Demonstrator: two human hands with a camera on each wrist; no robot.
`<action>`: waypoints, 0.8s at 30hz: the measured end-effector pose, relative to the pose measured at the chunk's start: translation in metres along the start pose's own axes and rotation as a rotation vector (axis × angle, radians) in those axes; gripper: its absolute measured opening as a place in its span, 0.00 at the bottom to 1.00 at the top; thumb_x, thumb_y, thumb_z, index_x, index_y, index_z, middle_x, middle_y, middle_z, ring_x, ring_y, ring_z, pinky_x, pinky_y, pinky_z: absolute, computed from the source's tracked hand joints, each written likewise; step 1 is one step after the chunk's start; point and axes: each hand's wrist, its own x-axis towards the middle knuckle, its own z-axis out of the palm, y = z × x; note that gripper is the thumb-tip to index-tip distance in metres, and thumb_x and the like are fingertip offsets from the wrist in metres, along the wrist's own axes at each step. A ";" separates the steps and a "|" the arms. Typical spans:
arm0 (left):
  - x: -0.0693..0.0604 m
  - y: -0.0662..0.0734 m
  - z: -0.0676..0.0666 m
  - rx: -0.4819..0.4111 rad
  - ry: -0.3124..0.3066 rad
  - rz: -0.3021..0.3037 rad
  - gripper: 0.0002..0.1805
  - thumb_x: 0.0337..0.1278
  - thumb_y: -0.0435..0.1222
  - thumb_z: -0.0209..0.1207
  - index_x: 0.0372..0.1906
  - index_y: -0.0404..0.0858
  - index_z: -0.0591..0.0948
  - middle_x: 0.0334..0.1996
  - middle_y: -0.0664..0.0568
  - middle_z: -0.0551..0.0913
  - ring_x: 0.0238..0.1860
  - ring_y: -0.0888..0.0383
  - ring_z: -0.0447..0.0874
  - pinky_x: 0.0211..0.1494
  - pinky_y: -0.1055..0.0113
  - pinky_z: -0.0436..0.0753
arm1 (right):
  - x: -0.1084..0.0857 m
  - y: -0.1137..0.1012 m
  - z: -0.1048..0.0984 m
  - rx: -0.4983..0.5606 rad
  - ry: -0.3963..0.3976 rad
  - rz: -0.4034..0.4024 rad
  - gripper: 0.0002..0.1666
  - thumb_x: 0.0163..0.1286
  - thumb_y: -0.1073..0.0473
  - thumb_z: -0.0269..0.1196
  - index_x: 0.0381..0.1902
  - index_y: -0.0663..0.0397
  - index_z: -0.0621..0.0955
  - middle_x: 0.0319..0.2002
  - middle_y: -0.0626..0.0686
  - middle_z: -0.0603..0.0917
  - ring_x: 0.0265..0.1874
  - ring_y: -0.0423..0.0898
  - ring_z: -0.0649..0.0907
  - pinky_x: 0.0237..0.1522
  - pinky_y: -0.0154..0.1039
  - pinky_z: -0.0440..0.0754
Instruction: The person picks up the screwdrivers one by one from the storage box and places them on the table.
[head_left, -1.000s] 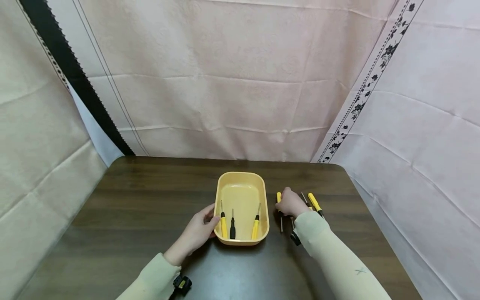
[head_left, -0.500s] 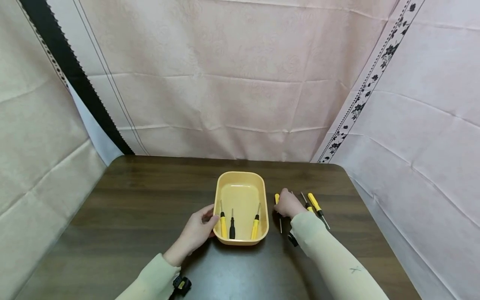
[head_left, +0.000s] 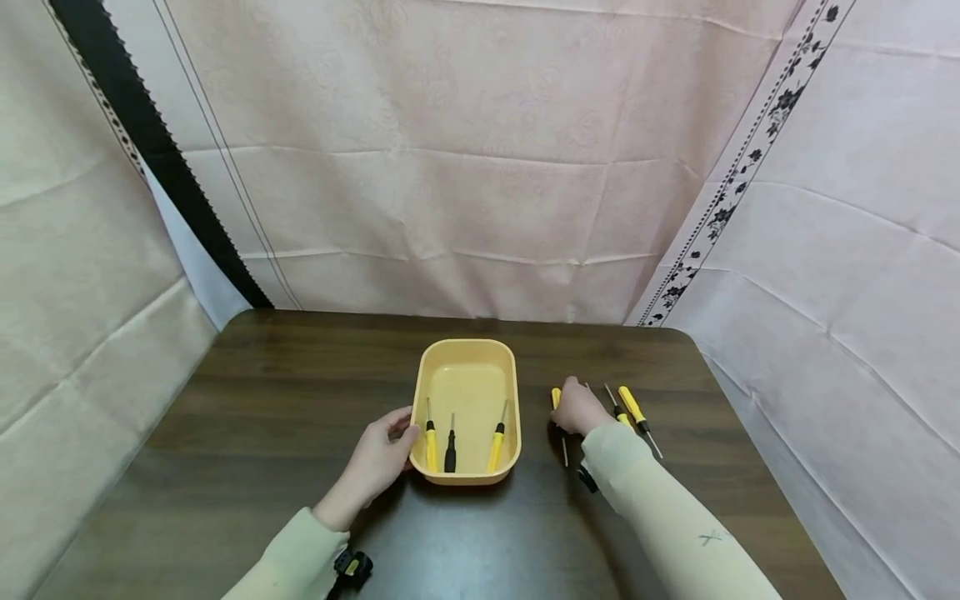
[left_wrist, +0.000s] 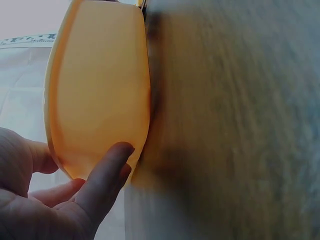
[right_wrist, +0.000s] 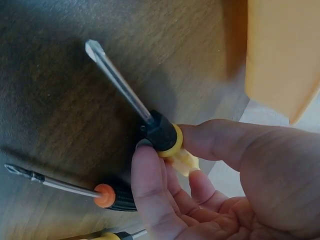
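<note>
A yellow plastic tray (head_left: 470,375) stands on the table, and my left hand (head_left: 378,458) grips its left side, thumb at the rim and fingers against the outer wall. Inside lie two yellow-handled screwdrivers (head_left: 496,450) and a black-handled screwdriver (head_left: 450,457) between them. Right of the tray, my right hand (head_left: 585,408) pinches a yellow-and-black screwdriver (right_wrist: 162,132) by its handle, tip pointing away from the fingers. Close by in the right wrist view lies a screwdriver with a black handle and orange collar (right_wrist: 104,196), its handle end hidden by my fingers.
Two more yellow-and-black screwdrivers lie right of my right hand: a near one (head_left: 618,408), partly covered, and an outer one (head_left: 640,418). The brown wooden table (head_left: 315,367) ends at a pale hanging cloth (head_left: 480,208), with more cloth along both sides.
Over the last half second my left hand and the tray have shifted a little to the left. My right hand moved slightly left earlier and keeps its pinch on the screwdriver.
</note>
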 end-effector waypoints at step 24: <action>0.004 0.007 -0.003 0.072 -0.093 0.047 0.27 0.69 0.35 0.55 0.70 0.36 0.66 0.54 0.40 0.80 0.42 0.52 0.84 0.35 0.62 0.85 | 0.003 -0.003 0.007 -0.034 0.068 -0.018 0.36 0.63 0.60 0.66 0.60 0.77 0.64 0.31 0.59 0.79 0.27 0.51 0.78 0.32 0.45 0.79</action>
